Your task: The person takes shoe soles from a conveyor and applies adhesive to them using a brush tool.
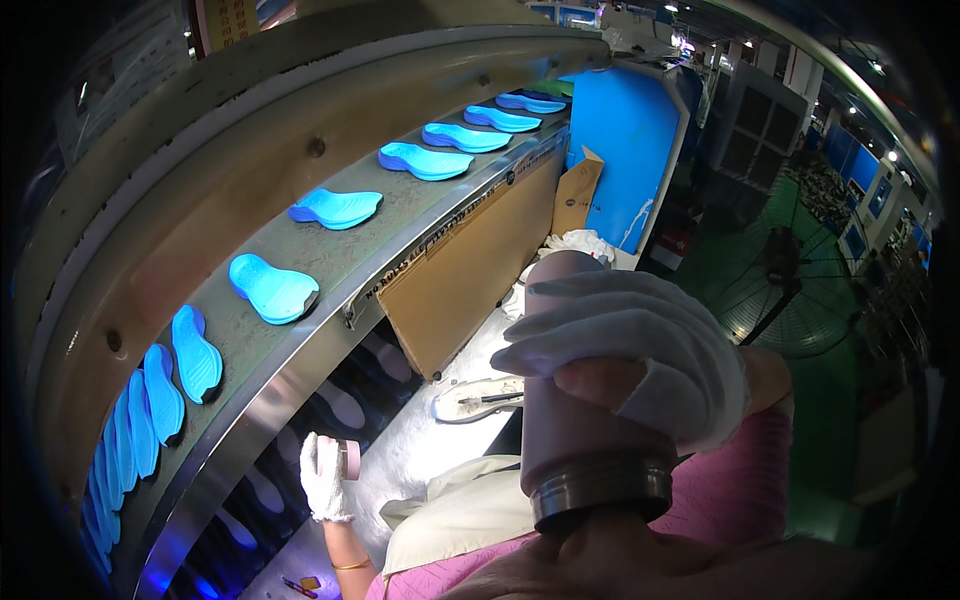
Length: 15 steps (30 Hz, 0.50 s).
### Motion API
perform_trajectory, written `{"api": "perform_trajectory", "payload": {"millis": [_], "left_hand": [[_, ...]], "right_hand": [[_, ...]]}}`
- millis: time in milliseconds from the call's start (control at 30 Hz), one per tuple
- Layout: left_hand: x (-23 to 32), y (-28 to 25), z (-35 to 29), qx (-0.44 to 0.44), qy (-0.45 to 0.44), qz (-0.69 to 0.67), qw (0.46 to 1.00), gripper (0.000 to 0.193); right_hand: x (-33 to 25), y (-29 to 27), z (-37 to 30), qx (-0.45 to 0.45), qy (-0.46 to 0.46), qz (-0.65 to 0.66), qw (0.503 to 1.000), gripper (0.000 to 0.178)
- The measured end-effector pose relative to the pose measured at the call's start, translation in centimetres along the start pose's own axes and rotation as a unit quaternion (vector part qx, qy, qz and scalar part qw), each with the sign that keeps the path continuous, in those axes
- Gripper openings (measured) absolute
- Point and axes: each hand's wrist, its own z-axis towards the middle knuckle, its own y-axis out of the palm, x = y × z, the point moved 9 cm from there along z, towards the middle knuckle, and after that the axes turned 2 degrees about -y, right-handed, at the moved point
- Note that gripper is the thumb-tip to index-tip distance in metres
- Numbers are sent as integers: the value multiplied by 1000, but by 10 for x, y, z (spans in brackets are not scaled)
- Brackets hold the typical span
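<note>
A pink drink bottle [570, 420] with a bare steel neck is held up close to me, tipped with its base away and its mouth toward me. My right hand [650, 350], in a white glove with the thumb bare, wraps around its side. Lower down at the left, my left hand [322, 475], also gloved in white, grips a small pink bottle cap [349, 460]. Neither hand touches the blue shoe soles [273, 288], which lie in a row along the dark conveyor belt [255, 225] and bunch up at its near left end.
A metal rail [260, 370] edges the belt, with a cardboard sheet [470, 265] leaning beside it. Dark-backed pale soles [340, 405] sit below. A pen [495, 398] rests in a pale sole-shaped piece on the white worktop [400, 450]. A floor fan [785, 290] stands at right.
</note>
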Motion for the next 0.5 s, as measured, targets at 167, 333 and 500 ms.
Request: {"api": "perform_trajectory", "payload": {"millis": [167, 333, 500], "left_hand": [[-3, 1, 2, -13, -5, -11, 1000, 53], [2, 4, 1, -21, -2, -25, 999, 54], [4, 3, -2, -29, -7, -57, 998, 54]], "right_hand": [[-4, -2, 13, -20, 19, 27, 999, 26], [4, -1, 23, -108, 141, 82, 981, 33], [-1, -8, 27, -124, 138, 53, 981, 34]]}}
